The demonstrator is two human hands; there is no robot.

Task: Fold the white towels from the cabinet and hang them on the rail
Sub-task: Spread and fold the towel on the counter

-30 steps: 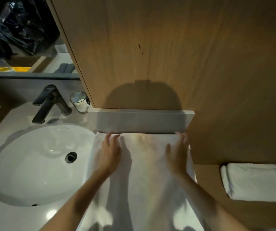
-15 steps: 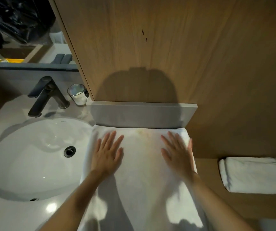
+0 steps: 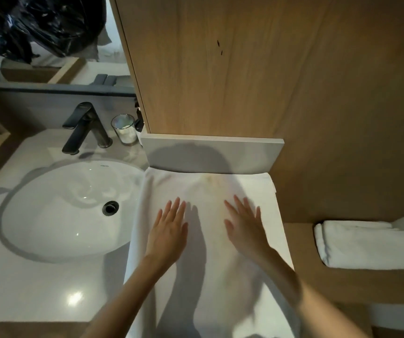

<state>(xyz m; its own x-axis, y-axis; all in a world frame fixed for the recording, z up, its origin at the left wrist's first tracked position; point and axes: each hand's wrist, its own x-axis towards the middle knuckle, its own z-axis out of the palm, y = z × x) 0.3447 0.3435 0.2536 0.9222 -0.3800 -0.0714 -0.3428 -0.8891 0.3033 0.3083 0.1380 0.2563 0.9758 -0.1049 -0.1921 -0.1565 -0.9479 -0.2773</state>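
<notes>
1. Ten fingers, all straight and slightly fanned, curled round nothing; tips aimed at the wall.
2. Palm-down on the left half of the white towel [image 3: 208, 284]: left hand [image 3: 169, 230], fingers [image 3: 176, 208] flat against the cloth.
3. Palm-down on the right half: right hand [image 3: 245, 228], fingers [image 3: 239, 207] likewise flat; somewhat blurred, forearm too.
4. Side by side yet apart, a strip of cloth and their shadows between.
5. Same white towel spread lengthwise on the bench [image 3: 37, 289], far edge butting the grey upstand [image 3: 210, 152], left edge along the right rim of the sink [image 3: 57, 215], near end running out of view at the bottom.
6. Faint yellowish mark [image 3: 208, 179] on the cloth near the far edge, beyond the fingers.
7. Rounded shadow across the upstand and the far part of the cloth.
8. Oval white sink with a dark drain [image 3: 110, 207] in its bowl; dark faucet [image 3: 81, 128] behind it, small glass [image 3: 124, 129] just right of the faucet.
9. Glossy white bench, bright glint of light left of the left forearm.
10. Above the upstand, a wooden panel [image 3: 220, 69]; to its left a mirror [image 3: 50, 32] showing black plastic.
11. Off to the right, a second towel [image 3: 364, 245], folded, on a wooden shelf [image 3: 342, 286], well apart from both hands.
</notes>
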